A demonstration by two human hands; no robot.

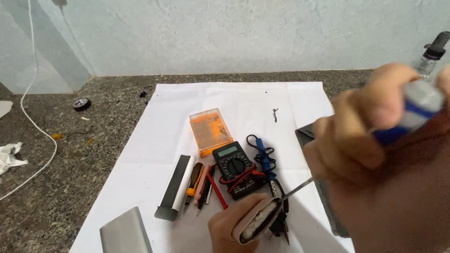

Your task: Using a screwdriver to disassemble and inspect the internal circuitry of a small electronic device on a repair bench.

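The right hand, raised close to the camera, is clenched around a blue-and-grey-handled screwdriver whose thin metal shaft slants down to a flat grey open-ended casing. The left hand grips that casing from below, low on the white paper sheet. Behind it lie a black multimeter and an orange transparent plastic box.

A white sheet covers the speckled desk; tape roll, cable and rag lie left of it.
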